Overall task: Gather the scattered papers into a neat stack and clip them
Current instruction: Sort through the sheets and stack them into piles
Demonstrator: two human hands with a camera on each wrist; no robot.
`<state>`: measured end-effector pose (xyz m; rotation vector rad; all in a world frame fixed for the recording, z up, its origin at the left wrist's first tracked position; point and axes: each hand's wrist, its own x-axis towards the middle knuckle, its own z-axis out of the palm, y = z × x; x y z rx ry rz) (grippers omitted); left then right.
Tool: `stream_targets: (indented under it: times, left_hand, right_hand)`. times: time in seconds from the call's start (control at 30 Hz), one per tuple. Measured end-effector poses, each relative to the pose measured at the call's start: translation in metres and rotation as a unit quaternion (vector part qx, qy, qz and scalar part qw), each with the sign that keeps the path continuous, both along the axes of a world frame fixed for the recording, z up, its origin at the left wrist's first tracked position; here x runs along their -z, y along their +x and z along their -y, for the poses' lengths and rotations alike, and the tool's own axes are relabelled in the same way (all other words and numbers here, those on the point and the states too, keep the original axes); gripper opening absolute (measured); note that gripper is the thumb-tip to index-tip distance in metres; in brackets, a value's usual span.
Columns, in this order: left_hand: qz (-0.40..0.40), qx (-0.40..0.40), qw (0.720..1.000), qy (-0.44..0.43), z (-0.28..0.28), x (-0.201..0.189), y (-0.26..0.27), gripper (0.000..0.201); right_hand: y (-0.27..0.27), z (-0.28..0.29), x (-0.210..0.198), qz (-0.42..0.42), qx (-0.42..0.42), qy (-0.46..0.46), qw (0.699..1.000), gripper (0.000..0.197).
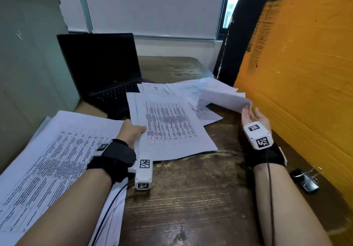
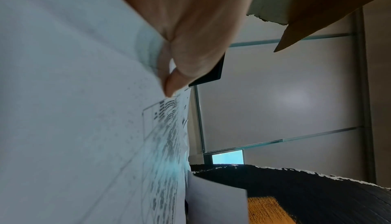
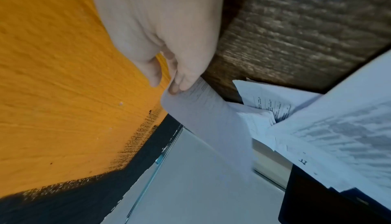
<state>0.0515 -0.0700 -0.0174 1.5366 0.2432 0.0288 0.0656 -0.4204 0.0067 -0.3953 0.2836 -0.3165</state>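
My left hand (image 1: pixel 133 131) pinches the left edge of a printed table sheet (image 1: pixel 170 125) lifted over the wooden table; the left wrist view shows the thumb (image 2: pixel 175 80) pressed on that sheet (image 2: pixel 84 110). My right hand (image 1: pixel 250 114) pinches the near corner of a curled white sheet (image 1: pixel 219 94) at the right, raised off the table; the right wrist view shows fingertips (image 3: pixel 180 85) gripping that sheet (image 3: pixel 203 115). More loose papers (image 1: pixel 156 89) lie behind, and a larger pile of printed sheets (image 1: pixel 53 159) lies under my left forearm. A black binder clip (image 1: pixel 305 178) rests at the table's right edge.
An open black laptop (image 1: pixel 107 73) stands at the back left, partly under the papers. An orange and black board (image 1: pixel 298 73) walls the right side, a grey-green panel (image 1: pixel 28 54) the left. Bare wooden table (image 1: pixel 191 198) lies between my forearms.
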Motion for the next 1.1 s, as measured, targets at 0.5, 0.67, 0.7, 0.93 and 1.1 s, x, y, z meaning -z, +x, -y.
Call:
stream_targets:
  times: [0.5,0.67,0.7,0.93,1.1]
  left_hand:
    - [-0.010,-0.001,1.000,-0.006,0.010,-0.016,-0.011,0.037]
    - [-0.012,-0.001,0.999,-0.033,0.010,-0.016,-0.010,0.034]
    - [-0.011,-0.003,0.999,-0.039,0.010,-0.017,-0.011,0.030]
    - [-0.040,0.010,0.996,-0.075,0.007,-0.007,-0.001,0.059]
    - [0.029,-0.017,0.999,0.001,0.006,-0.007,0.000,0.049]
  right_hand:
    - [-0.012,-0.055,-0.012,-0.120,-0.376,-0.530,0.751,0.011]
    - [-0.012,-0.047,-0.021,-0.147,-0.236,-0.738,0.614,0.017]
    - [-0.011,-0.046,-0.022,-0.139,-0.218,-0.749,0.610,0.022]
    - [-0.013,-0.069,-0.018,-0.074,-0.272,-0.774,0.568,0.021]
    - [-0.006,-0.071,-0.015,-0.081,-0.222,-0.708,0.666,0.028]
